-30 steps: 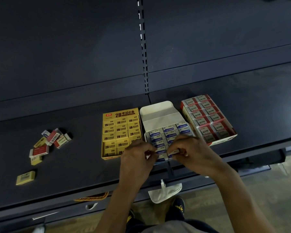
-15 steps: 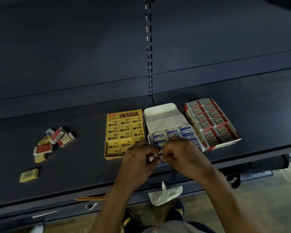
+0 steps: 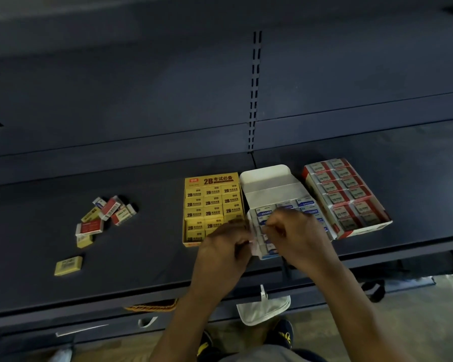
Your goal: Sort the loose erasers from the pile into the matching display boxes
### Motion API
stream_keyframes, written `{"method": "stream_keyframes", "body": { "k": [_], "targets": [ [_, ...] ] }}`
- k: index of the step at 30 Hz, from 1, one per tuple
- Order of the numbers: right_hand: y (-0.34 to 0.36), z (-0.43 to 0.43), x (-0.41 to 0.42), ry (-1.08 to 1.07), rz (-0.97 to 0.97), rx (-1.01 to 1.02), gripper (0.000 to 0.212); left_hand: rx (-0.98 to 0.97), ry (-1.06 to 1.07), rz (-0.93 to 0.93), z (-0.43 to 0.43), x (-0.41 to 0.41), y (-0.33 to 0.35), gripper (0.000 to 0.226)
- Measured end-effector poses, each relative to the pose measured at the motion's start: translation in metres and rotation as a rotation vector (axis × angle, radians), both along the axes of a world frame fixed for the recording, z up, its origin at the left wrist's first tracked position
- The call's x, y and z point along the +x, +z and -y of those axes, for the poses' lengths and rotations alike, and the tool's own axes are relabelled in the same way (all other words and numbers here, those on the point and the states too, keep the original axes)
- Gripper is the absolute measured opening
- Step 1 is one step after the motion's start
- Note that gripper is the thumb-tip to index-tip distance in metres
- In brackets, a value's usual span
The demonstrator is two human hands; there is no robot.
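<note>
Three display boxes stand side by side on the dark shelf: a yellow 2B box [image 3: 211, 202], a white box of blue erasers [image 3: 270, 182] with its lid flap up, and a red box [image 3: 347, 197]. My left hand [image 3: 224, 249] pinches the white box's front left wall. My right hand [image 3: 297, 235] curls its fingertips on a blue eraser [image 3: 264, 221] in the front rows; the hands hide most of those rows. The pile of loose erasers [image 3: 105, 216], red, yellow and blue, lies far to the left. A lone yellow eraser [image 3: 68, 265] lies nearer the shelf's front edge.
The shelf's front edge [image 3: 141, 296] runs just below my wrists, with a white price-tag holder [image 3: 263, 308] hanging from it. A slotted upright [image 3: 254, 92] divides the dark back panel. Bare shelf lies between the pile and the yellow box.
Both hands have drawn together at the white box's front left corner; my right hand moved left from the front middle. The pile and boxes have stayed put.
</note>
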State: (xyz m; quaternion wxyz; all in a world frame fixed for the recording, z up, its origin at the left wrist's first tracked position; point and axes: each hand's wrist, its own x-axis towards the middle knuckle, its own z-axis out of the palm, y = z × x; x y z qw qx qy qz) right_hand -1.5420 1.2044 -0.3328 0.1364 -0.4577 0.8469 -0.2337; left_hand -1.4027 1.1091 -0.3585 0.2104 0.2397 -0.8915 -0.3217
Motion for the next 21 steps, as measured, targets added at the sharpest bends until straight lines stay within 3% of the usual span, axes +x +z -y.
{"method": "stream_keyframes", "body": {
  "k": [4,9,21],
  "targets": [
    [0.002,0.018,0.016,-0.026,-0.028,-0.102,0.01,-0.073,0.116,0.035,0.02,0.03,-0.003,0.014],
    [-0.003,0.049,0.063,0.094,-0.01,-0.151,0.004,-0.146,0.205,0.113,0.046,0.066,-0.001,0.024],
    [-0.029,0.131,0.155,0.299,0.003,-0.112,0.009,-0.191,0.471,0.276,0.107,0.163,-0.018,0.037]
  ]
}}
